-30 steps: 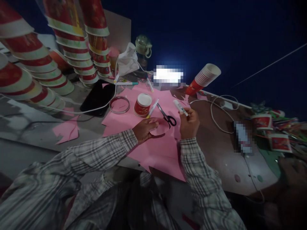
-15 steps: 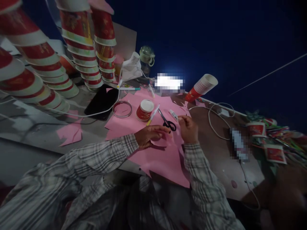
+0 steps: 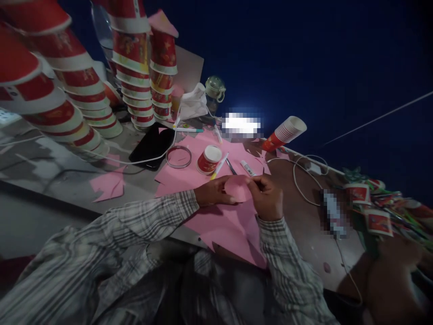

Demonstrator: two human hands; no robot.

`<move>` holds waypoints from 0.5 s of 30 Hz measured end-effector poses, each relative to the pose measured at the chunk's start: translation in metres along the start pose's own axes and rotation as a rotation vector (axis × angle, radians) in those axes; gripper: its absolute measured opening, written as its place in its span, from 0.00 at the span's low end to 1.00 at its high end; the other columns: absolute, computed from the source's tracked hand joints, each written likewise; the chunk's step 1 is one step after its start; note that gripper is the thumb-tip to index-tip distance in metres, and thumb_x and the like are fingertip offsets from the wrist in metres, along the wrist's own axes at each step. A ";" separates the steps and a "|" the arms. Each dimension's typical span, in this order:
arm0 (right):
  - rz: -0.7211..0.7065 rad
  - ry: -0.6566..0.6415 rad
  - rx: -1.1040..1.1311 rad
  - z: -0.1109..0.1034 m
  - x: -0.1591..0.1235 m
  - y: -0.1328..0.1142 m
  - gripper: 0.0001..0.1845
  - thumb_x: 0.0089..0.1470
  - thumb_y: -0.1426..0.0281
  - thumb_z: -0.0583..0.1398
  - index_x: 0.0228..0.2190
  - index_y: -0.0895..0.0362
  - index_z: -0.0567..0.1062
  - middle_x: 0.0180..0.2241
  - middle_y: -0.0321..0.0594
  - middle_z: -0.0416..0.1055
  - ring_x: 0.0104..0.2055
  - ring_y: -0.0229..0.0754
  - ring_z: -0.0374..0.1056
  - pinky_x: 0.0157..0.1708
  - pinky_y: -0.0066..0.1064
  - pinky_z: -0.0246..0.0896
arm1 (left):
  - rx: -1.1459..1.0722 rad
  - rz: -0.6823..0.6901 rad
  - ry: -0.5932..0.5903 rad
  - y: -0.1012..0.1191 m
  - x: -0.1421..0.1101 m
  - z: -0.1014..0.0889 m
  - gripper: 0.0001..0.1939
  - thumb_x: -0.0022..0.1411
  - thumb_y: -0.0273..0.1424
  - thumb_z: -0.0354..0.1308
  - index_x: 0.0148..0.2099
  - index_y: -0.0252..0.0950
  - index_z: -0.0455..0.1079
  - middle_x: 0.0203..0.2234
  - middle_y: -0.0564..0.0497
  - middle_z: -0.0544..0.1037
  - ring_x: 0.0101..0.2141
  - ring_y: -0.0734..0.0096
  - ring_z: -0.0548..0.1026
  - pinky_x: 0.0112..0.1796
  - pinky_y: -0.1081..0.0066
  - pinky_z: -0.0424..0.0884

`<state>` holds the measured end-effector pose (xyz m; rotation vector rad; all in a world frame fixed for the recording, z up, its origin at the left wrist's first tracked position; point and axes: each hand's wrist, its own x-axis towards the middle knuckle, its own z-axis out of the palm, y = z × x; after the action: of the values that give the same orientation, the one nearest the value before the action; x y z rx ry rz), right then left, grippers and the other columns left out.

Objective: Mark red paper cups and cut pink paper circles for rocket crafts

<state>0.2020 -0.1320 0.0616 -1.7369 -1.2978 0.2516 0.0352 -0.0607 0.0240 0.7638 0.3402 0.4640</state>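
Between my two hands is a rounded piece of pink paper [image 3: 237,188], tilted up toward me. My left hand [image 3: 214,192] grips its left side, thumb along the lower edge. The fingers of my right hand [image 3: 267,195] pinch its upper right edge. Just beyond my hands lie a glue stick [image 3: 248,168], a white and yellow marker [image 3: 219,166] and scissors [image 3: 231,166], whose handles are hidden behind the paper. A red and white paper cup [image 3: 209,159] stands to their left on pink paper sheets [image 3: 230,230]. Left of the cup lies a ring [image 3: 178,156].
Tall stacks of red and white cups [image 3: 135,81] rise at the left beside a dark phone-like slab [image 3: 152,146]. A leaning cup stack [image 3: 286,132] is at the back right. A white cable [image 3: 297,180] loops at the right, near more cups [image 3: 379,221] and coloured strips.
My left hand has turned the pink paper up into view, and my right hand has come in to pinch its edge. The scissors' handles are now covered. The camera view has shifted slightly.
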 end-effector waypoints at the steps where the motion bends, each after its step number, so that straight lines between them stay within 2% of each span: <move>1: -0.022 0.048 -0.037 -0.002 0.009 0.002 0.11 0.54 0.61 0.64 0.26 0.55 0.78 0.23 0.35 0.73 0.26 0.39 0.67 0.29 0.32 0.63 | 0.028 0.023 -0.041 0.001 -0.001 0.000 0.38 0.36 0.32 0.82 0.51 0.35 0.74 0.40 0.49 0.80 0.40 0.67 0.80 0.42 0.66 0.78; 4: -0.165 0.244 -0.189 -0.003 0.044 0.006 0.10 0.54 0.63 0.62 0.25 0.55 0.75 0.25 0.37 0.72 0.28 0.41 0.67 0.33 0.35 0.64 | 0.221 0.173 -0.046 0.007 -0.005 -0.001 0.33 0.45 0.38 0.78 0.53 0.35 0.73 0.41 0.46 0.80 0.39 0.65 0.81 0.41 0.64 0.78; 7: -0.273 0.365 -0.308 0.012 0.083 0.011 0.08 0.56 0.66 0.59 0.25 0.53 0.72 0.25 0.37 0.68 0.30 0.43 0.66 0.35 0.37 0.63 | 0.550 0.498 0.068 0.022 -0.010 -0.006 0.23 0.62 0.44 0.66 0.52 0.33 0.75 0.37 0.45 0.80 0.35 0.67 0.80 0.39 0.64 0.78; 9: -0.342 0.382 -0.375 0.029 0.103 0.013 0.09 0.58 0.67 0.57 0.26 0.53 0.71 0.26 0.39 0.69 0.33 0.45 0.67 0.38 0.38 0.64 | 0.780 0.778 0.284 0.035 -0.010 -0.015 0.23 0.65 0.45 0.62 0.53 0.34 0.75 0.39 0.44 0.80 0.39 0.65 0.79 0.44 0.62 0.77; 10: -0.375 0.379 -0.408 0.039 0.110 0.013 0.10 0.60 0.68 0.56 0.26 0.53 0.71 0.28 0.41 0.70 0.35 0.46 0.68 0.40 0.39 0.64 | 0.876 0.901 0.415 0.041 -0.009 -0.021 0.25 0.64 0.46 0.63 0.56 0.34 0.73 0.41 0.44 0.79 0.42 0.63 0.79 0.47 0.60 0.77; 11: -0.404 0.364 -0.439 0.049 0.116 0.012 0.11 0.61 0.67 0.55 0.27 0.53 0.71 0.29 0.42 0.70 0.36 0.46 0.68 0.41 0.39 0.64 | 0.966 0.962 0.524 0.045 -0.007 -0.028 0.31 0.61 0.47 0.66 0.60 0.35 0.70 0.46 0.42 0.78 0.47 0.59 0.77 0.53 0.56 0.75; 13: -0.449 0.317 -0.502 0.067 0.122 0.010 0.12 0.63 0.66 0.54 0.29 0.54 0.72 0.32 0.44 0.71 0.37 0.47 0.68 0.40 0.39 0.63 | 1.082 0.941 0.650 0.050 0.000 -0.042 0.44 0.53 0.49 0.71 0.66 0.35 0.64 0.57 0.36 0.73 0.58 0.50 0.72 0.62 0.48 0.67; 15: -0.503 0.266 -0.555 0.081 0.123 0.006 0.13 0.65 0.65 0.54 0.31 0.55 0.74 0.35 0.46 0.72 0.39 0.48 0.68 0.40 0.40 0.61 | 1.136 0.770 0.708 0.047 0.008 -0.053 0.53 0.48 0.47 0.75 0.70 0.34 0.57 0.63 0.33 0.67 0.65 0.43 0.66 0.65 0.44 0.62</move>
<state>0.2066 0.0149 0.0546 -1.7275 -1.6417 -0.6614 0.0053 0.0039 0.0207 1.8541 1.0207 1.3221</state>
